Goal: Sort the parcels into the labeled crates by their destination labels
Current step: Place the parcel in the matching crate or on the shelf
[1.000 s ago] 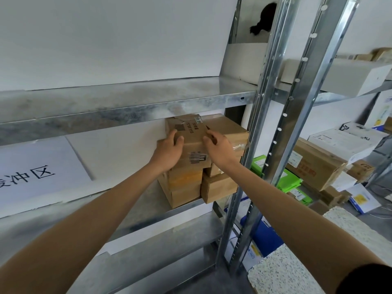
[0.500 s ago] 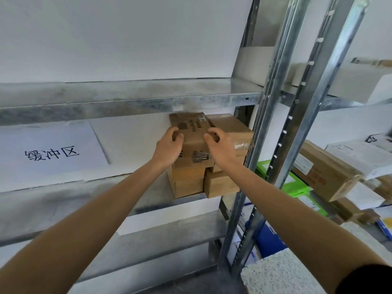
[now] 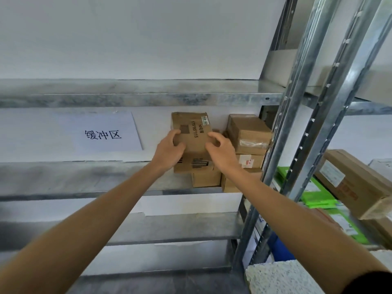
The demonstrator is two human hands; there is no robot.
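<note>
A brown cardboard parcel (image 3: 193, 132) with printed numbers and a small label lies on top of a stack of boxes on the middle metal shelf (image 3: 74, 177). My left hand (image 3: 169, 150) grips its left side with curled fingers. My right hand (image 3: 221, 151) grips its right side. Beneath it sits a smaller brown box (image 3: 206, 178). To the right stands a second stack: a taped box (image 3: 249, 132) over a box with a white and red label (image 3: 250, 161).
A white sheet with Chinese characters (image 3: 101, 134) hangs on the wall behind the shelf. Steel uprights (image 3: 297, 124) bound the shelf on the right. Beyond them lie green packs (image 3: 314, 192), a large brown carton (image 3: 356, 185) and a speckled slab (image 3: 284, 276).
The view has swung left and closer, so the wall sign is fully in sight. Both hands stay on the top parcel, which now sits a little left of the right stack.
</note>
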